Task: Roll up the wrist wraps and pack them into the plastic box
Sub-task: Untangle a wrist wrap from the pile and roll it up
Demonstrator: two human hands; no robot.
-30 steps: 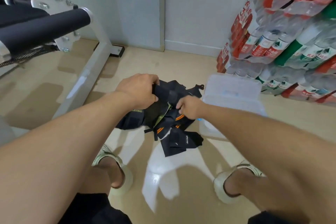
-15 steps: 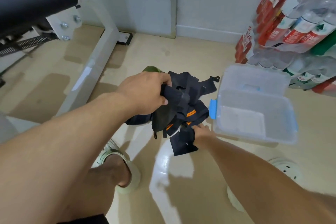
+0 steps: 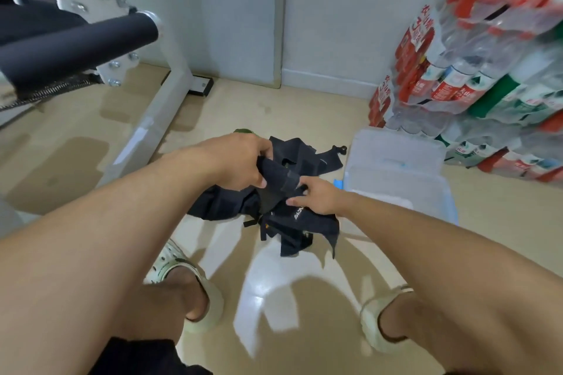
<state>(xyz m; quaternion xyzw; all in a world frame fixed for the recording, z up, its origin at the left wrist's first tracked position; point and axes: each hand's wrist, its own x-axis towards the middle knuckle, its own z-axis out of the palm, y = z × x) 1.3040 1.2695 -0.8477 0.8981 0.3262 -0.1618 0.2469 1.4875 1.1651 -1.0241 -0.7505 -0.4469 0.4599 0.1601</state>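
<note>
Your left hand [image 3: 240, 164] is gripping one dark fabric wrist wrap [image 3: 275, 179] above the tangled heap on the floor; your right hand [image 3: 316, 199] is pinching it too. Separate one strap fully before rolling. The clear plastic box [image 3: 396, 173] is sitting open just beside.

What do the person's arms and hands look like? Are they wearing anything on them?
Both arms are bare up to the frame's edge: no sleeves show. The left hand and right hand wear no gloves, and no rings, watch or bands are visible.
</note>
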